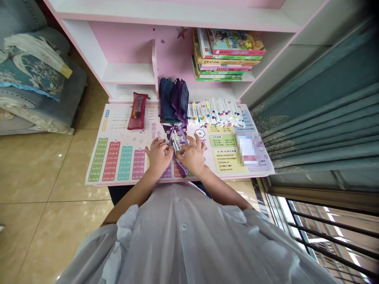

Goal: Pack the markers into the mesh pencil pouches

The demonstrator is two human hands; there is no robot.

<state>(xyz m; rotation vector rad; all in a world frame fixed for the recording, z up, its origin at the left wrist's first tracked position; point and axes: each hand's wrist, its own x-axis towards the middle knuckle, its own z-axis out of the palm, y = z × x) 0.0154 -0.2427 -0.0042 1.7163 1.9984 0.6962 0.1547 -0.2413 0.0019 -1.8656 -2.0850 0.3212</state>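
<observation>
Lying on the printed desk mat [118, 137], near its front edge: purple pouch [184, 172], long, narrow, edges spread apart; white markers [176, 139] with coloured ends sit between them, depth unclear; left hand [160, 156] pinches the left edge, thumb to index; right hand [192, 156] has thumb and index curled near the marker ends, can't tell if gripping; both cover part of the pouch; around it: shelf unit [177, 21], book stack [226, 59], marker row [214, 112] back right, navy and purple pouch pile [174, 99] close behind, red pouch [137, 111] back left.
</observation>
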